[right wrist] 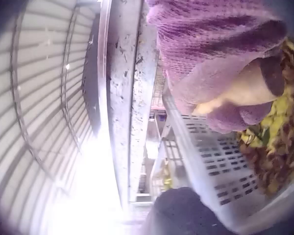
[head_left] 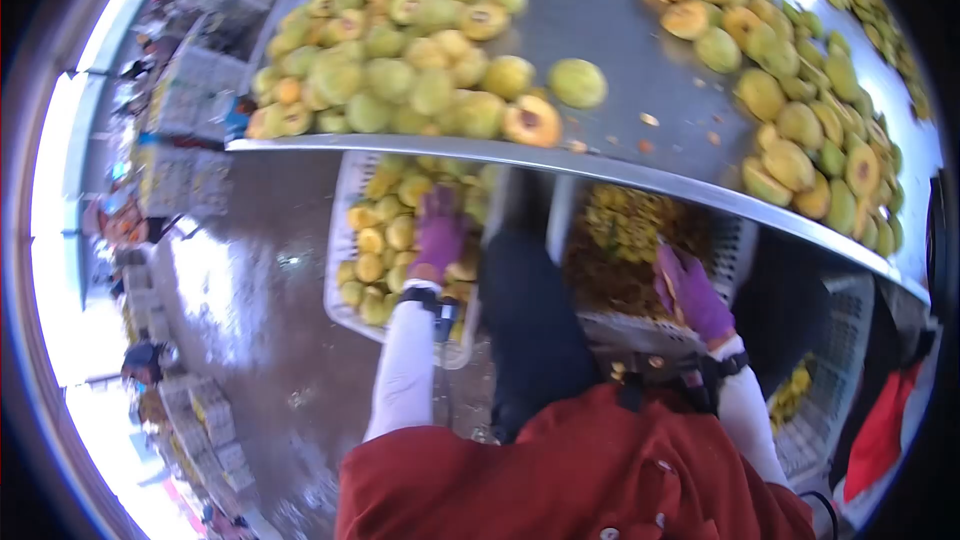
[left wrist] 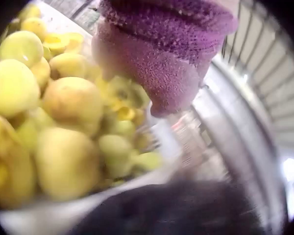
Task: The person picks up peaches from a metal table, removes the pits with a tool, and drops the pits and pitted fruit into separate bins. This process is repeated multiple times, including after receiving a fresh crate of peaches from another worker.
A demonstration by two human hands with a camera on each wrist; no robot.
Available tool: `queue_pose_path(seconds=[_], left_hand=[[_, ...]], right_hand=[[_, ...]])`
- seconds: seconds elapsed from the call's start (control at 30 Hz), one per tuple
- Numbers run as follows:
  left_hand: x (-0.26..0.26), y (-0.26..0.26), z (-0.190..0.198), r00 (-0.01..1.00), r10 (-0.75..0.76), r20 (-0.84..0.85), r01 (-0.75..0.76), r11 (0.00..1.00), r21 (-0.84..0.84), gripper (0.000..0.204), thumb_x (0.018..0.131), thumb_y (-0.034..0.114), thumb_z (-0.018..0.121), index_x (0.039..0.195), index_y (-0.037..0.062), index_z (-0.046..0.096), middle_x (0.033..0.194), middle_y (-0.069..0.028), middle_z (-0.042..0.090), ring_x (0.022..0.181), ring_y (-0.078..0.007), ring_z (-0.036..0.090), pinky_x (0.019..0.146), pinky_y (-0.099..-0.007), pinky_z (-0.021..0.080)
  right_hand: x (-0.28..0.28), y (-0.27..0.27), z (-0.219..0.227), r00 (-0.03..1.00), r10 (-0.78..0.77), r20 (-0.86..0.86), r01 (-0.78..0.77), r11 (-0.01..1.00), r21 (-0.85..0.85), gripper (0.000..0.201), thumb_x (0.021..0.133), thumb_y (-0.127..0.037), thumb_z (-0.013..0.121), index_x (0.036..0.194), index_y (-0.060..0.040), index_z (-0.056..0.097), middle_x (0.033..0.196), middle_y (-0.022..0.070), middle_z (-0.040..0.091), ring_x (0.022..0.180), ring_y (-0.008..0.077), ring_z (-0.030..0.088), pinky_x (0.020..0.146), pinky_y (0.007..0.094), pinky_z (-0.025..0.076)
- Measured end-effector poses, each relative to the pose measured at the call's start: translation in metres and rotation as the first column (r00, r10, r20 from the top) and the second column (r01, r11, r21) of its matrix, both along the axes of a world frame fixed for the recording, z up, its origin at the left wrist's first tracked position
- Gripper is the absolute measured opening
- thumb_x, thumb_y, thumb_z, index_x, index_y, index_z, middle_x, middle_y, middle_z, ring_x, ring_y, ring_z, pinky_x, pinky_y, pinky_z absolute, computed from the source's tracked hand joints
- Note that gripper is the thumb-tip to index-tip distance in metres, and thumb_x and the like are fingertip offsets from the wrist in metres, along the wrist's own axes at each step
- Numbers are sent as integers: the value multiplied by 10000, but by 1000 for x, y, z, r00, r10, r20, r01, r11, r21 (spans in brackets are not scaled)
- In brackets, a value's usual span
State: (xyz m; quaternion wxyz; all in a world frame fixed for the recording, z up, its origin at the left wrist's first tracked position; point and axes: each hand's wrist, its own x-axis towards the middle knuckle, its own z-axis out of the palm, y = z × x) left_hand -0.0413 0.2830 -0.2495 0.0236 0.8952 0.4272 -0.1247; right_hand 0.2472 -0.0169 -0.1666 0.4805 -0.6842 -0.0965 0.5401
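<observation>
My left hand [head_left: 438, 230], in a purple knit glove, reaches over a white crate [head_left: 335, 280] of yellow-green halved peaches [head_left: 372, 240], its fingers stretched toward the far side. In the left wrist view the gloved thumb hangs beside the peach halves, and the fingertips are out of sight. My right hand [head_left: 692, 292], gloved in purple too, is above the near right part of a second crate [right wrist: 225, 166] holding brown and yellow scraps [head_left: 625, 260]. Its fingers curl round a tan, tapering piece [right wrist: 245, 90]; I cannot tell what kind of thing it is.
A metal table [head_left: 610, 60] with a raised front edge runs above both crates, with piles of peach halves on it. My legs stand around the scrap crate. Another crate [head_left: 840, 340] is at the right. Stacked crates [head_left: 190, 90] and people line the wet floor at left.
</observation>
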Motion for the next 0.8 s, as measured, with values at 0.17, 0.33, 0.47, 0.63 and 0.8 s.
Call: queue_pose_path(seconds=[0.17, 0.33, 0.47, 0.63, 0.8], left_hand=[[-1, -13, 31, 704, 269, 658, -245, 961, -130, 382, 912, 249, 554, 1218, 22, 527, 1268, -160, 509, 1127, -318, 509, 933, -396, 431], [111, -66, 174, 366, -127, 922, -342, 903, 260, 95, 860, 105, 640, 910, 25, 625, 863, -76, 626, 711, -172, 566, 601, -295, 447], [232, -74, 212, 436, -66, 898, 47, 998, 50, 248, 784, 158, 683, 993, 37, 627, 920, -101, 641, 769, -218, 612, 694, -335, 488], [391, -67, 208, 821, -231, 522, 204, 973, 109, 644, 741, 223, 697, 1310, 73, 434, 1244, -195, 515, 1027, -304, 575, 835, -391, 489], [430, -10, 174, 715, -128, 688, 536, 732, -421, 783, 768, 174, 695, 1430, 77, 288, 1397, -167, 385, 1250, -290, 429, 1025, -347, 370]], right_hand=[[21, 1, -15, 937, -260, 234, 255, 966, 51, 302, 912, -379, 572, 837, -89, 538, 583, -17, 458, 481, 70, 457, 428, 242, 328], [27, -17, -42, 805, 193, 562, -201, 978, -50, 359, 883, -334, 606, 795, 13, 571, 649, 185, 567, 562, 304, 548, 548, 421, 424], [6, -14, -40, 772, 156, 616, -202, 979, 6, 337, 882, -328, 615, 819, 0, 574, 605, 162, 557, 539, 268, 556, 541, 410, 433], [17, -33, 26, 939, 7, 343, -32, 997, 67, 342, 885, -337, 620, 868, 1, 565, 591, 93, 551, 538, 191, 567, 531, 368, 443], [24, -42, 1, 828, -103, 550, 20, 988, 156, 336, 880, -334, 626, 871, -5, 561, 599, 87, 552, 514, 157, 561, 481, 334, 443]])
